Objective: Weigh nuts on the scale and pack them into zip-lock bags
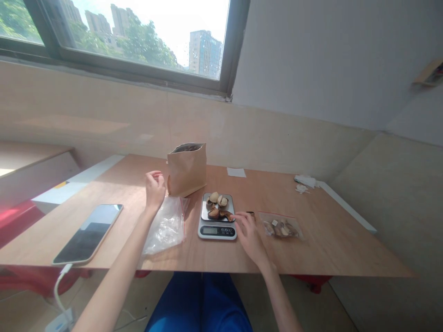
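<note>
My left hand is raised beside a brown paper bag that stands upright with its top open. Its fingers are curled in, and I see nothing in them. With fingers stretched out, my right hand reaches the right edge of a small digital kitchen scale. The index fingertip touches a dark dried mushroom piece on the plate. Several pale and brown dried mushrooms lie on the same plate. The display's figures are too faint to read. Another small dark piece shows just behind my right hand.
A clear zip bag lies flat left of the scale. Right of my hand is a zip bag of dried slices. A phone with a charging cable rests at left. White paper and crumpled tissue are farther back.
</note>
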Motion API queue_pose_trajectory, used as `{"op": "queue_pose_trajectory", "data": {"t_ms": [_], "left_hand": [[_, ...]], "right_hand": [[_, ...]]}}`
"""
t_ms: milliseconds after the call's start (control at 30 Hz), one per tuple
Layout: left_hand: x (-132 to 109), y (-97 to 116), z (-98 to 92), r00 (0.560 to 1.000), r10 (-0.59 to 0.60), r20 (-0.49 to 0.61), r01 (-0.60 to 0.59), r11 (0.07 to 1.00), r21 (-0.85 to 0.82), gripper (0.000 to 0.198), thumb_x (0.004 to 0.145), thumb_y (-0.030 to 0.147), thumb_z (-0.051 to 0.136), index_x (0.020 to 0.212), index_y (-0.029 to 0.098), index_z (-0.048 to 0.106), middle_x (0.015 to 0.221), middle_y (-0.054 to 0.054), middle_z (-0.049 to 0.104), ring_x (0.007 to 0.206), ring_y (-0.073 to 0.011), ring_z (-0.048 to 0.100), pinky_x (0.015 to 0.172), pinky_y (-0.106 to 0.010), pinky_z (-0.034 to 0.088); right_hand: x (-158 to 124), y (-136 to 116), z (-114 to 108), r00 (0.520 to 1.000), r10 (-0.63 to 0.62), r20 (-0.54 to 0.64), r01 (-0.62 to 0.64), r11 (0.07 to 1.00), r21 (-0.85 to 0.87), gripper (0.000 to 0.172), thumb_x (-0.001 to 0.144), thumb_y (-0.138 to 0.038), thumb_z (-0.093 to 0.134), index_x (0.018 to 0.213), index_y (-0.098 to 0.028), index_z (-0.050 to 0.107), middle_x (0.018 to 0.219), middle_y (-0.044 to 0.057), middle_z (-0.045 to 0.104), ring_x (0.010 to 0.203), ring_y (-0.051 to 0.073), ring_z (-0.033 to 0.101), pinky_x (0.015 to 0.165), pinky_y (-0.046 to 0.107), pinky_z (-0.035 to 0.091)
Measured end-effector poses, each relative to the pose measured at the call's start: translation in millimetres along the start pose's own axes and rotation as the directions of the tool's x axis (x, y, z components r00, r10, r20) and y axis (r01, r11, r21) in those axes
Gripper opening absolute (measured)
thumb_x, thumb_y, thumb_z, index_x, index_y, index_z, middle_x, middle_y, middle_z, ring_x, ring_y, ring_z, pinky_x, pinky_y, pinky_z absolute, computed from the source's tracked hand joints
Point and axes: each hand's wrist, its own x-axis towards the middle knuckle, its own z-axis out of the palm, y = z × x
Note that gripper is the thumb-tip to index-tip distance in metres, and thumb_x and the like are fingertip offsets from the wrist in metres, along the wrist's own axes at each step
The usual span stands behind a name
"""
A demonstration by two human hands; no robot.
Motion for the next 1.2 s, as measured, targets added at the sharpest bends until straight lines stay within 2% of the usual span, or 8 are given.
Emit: {"op": "queue_pose_trajectory", "data": {"t_ms": [367,533,667,767,900,967,1100,1200], "left_hand": [[-7,24,-15.1,0.902,0.240,-0.358,-0.235,0.970,0.059,0.017,0.076,0.007,0.035,0.085,0.018,0.046,0.090,-0.005,0.047,0.081,-0.0149,0.049,0.078,-0.030,0.042],[-3,27,-8.0,0.967,0.238,-0.085,-0.238,0.971,0.009,0.041,0.075,0.025,0.052,0.114,0.019,0.040,0.115,-0.010,0.042,0.089,-0.0174,0.052,0.082,-0.035,0.044],[6,49,-1.4,0.949,0.315,0.025,-0.316,0.948,0.033,0.073,0.070,0.043,0.063,0.131,0.030,0.025,0.132,-0.011,0.031,0.111,-0.0239,0.045,0.091,-0.042,0.040],[19,74,3.1,0.929,0.367,0.045,-0.370,0.922,0.116,0.062,0.072,0.050,0.059,0.127,0.032,0.037,0.135,-0.008,0.030,0.119,-0.0266,0.038,0.094,-0.045,0.037],[38,88,11.0,0.927,0.325,0.190,-0.362,0.906,0.220,0.035,0.086,0.044,0.038,0.097,0.024,0.064,0.118,-0.008,0.049,0.111,-0.0261,0.045,0.094,-0.044,0.036],[42,86,13.0,0.911,0.318,0.262,-0.387,0.879,0.278,0.032,0.086,0.037,0.039,0.092,0.022,0.066,0.109,-0.009,0.055,0.104,-0.0253,0.048,0.090,-0.041,0.038],[37,78,8.0,0.870,0.396,0.295,-0.481,0.816,0.321,0.036,0.082,0.021,0.045,0.117,0.023,0.054,0.099,-0.007,0.060,0.090,-0.0215,0.053,0.082,-0.036,0.041],[26,78,-1.8,0.797,0.509,0.324,-0.596,0.748,0.291,0.036,0.082,0.019,0.047,0.118,0.023,0.053,0.091,-0.004,0.064,0.085,-0.0202,0.055,0.080,-0.036,0.040]], "right_hand": [[2,0,4,1.000,-0.006,0.006,0.006,1.000,0.004,0.024,0.087,-0.019,0.039,0.102,-0.022,0.058,0.107,0.008,0.051,0.104,0.019,0.050,0.093,0.038,0.041],[4,-1,8,0.999,-0.046,-0.016,0.046,0.999,0.004,0.024,0.087,-0.020,0.039,0.101,-0.022,0.059,0.106,0.008,0.051,0.104,0.020,0.050,0.093,0.039,0.041],[5,-5,9,0.999,-0.049,-0.014,0.049,0.999,-0.006,0.024,0.088,-0.021,0.039,0.103,-0.023,0.058,0.107,0.008,0.050,0.105,0.020,0.050,0.093,0.040,0.041],[7,-7,8,0.998,-0.054,-0.024,0.054,0.998,-0.017,0.024,0.088,-0.021,0.039,0.103,-0.024,0.058,0.108,0.008,0.050,0.105,0.020,0.050,0.093,0.041,0.041],[9,-11,8,0.998,-0.062,-0.028,0.061,0.998,-0.026,0.024,0.088,-0.019,0.039,0.102,-0.023,0.058,0.108,0.008,0.050,0.106,0.020,0.049,0.093,0.040,0.041],[9,-14,7,0.998,-0.062,-0.024,0.062,0.998,-0.024,0.024,0.088,-0.018,0.039,0.102,-0.023,0.058,0.109,0.008,0.049,0.106,0.020,0.049,0.093,0.040,0.042],[12,-23,7,0.998,-0.069,-0.012,0.069,0.997,-0.023,0.024,0.088,-0.017,0.039,0.103,-0.023,0.057,0.110,0.008,0.049,0.107,0.020,0.048,0.093,0.040,0.042],[19,-36,6,0.994,-0.106,-0.010,0.106,0.994,-0.024,0.024,0.088,-0.017,0.039,0.105,-0.023,0.055,0.111,0.008,0.050,0.108,0.019,0.048,0.094,0.039,0.042]]}}
